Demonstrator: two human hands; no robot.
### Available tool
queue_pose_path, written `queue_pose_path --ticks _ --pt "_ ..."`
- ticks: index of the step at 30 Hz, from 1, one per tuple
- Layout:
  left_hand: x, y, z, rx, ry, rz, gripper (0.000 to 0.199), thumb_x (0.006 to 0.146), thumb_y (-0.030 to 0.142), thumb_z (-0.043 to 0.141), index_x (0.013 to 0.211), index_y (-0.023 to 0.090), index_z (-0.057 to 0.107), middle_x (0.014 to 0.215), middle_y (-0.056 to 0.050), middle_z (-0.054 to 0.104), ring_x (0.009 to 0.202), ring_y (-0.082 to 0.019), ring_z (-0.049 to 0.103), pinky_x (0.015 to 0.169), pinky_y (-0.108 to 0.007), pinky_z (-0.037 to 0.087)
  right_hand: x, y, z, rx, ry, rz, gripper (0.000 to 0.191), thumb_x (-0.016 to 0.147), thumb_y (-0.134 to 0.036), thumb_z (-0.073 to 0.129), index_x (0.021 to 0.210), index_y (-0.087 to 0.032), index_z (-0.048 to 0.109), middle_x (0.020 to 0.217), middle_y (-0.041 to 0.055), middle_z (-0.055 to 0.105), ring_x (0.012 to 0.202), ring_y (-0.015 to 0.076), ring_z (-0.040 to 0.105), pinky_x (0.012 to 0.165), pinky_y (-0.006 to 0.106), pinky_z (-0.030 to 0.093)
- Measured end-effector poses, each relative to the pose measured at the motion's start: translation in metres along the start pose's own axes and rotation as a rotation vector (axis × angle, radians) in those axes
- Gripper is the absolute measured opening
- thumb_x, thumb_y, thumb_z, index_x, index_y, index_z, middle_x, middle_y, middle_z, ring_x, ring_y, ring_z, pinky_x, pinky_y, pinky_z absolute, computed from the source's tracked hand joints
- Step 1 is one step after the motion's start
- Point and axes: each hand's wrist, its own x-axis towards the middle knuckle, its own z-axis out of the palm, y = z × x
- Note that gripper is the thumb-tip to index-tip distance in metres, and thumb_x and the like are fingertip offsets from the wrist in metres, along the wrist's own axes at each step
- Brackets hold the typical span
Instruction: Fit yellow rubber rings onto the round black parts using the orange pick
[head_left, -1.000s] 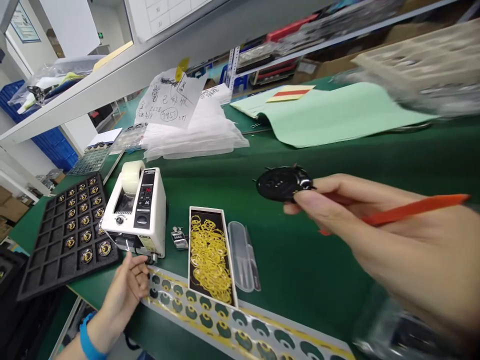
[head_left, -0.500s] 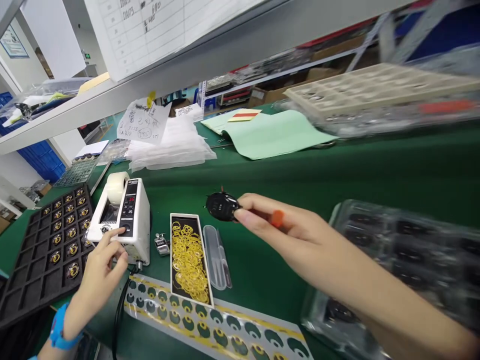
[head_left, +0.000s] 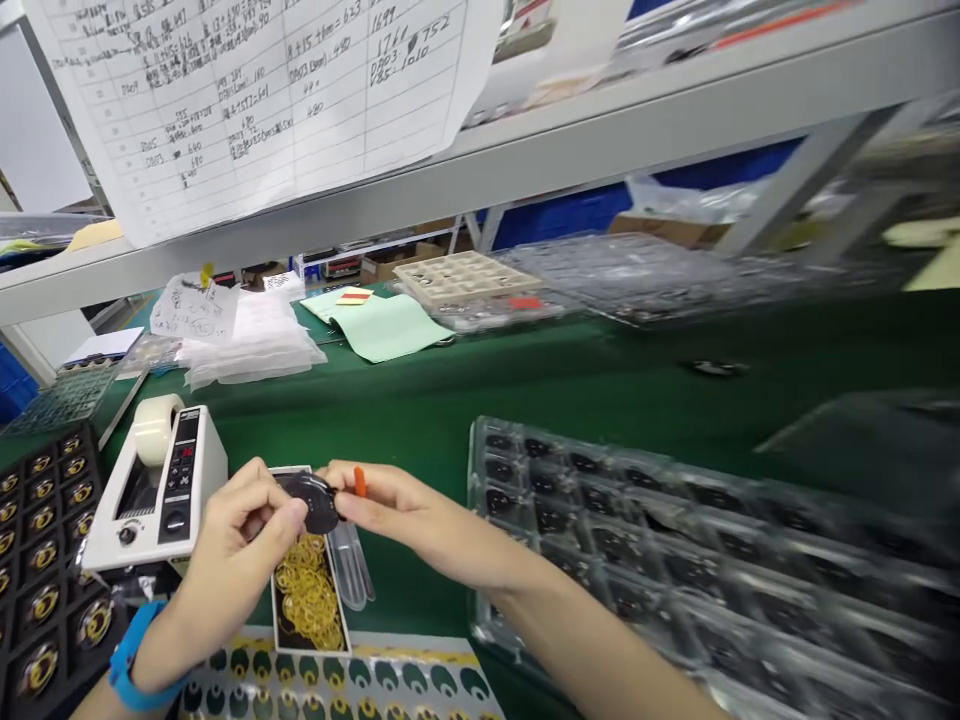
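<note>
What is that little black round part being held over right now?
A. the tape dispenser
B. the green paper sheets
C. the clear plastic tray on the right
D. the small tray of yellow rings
D: both the left hand and the right hand pinch the black round part just above the small tray of yellow rings, beside the tape dispenser.

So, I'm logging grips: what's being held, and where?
Both hands pinch one black round part at opposite edges: left hand, right hand, which also carries an orange tool.
</note>
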Motion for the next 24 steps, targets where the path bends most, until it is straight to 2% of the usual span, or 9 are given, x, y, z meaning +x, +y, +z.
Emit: queue_pose_path --ticks 8,24 --pt "-0.0013 -0.0064 -0.0058 -0.054 -0.15 -0.082 0.034 0.093 0.033 0.053 0.063 0.018 0.05 0.073 0.002 0.037 0.068 -0.015 0.035 0.061 -0.029 0.026 -0.004 0.0044 -0.0051 -0.011 -0.033 -0.015 0.045 0.091 -0.06 0.05 0.075 -0.019 0.044 0.075 -0.003 0.034 0.067 0.0113 0.031 0.064 0.027 0.026" --pt "0.001 -0.0096 -0.001 -0.021 -0.121 -0.088 0.033 0.09 0.032 0.053 0.06 0.018 0.053 0.071 0.001 0.04 0.066 -0.014 0.038 0.059 -0.028 0.028 -0.0066 0.0008 -0.0044 -0.095 -0.018 0.013 0.048 0.091 -0.063 0.047 0.073 -0.018 0.044 0.074 -0.0029 0.035 0.066 0.0112 0.03 0.062 0.027 0.024"
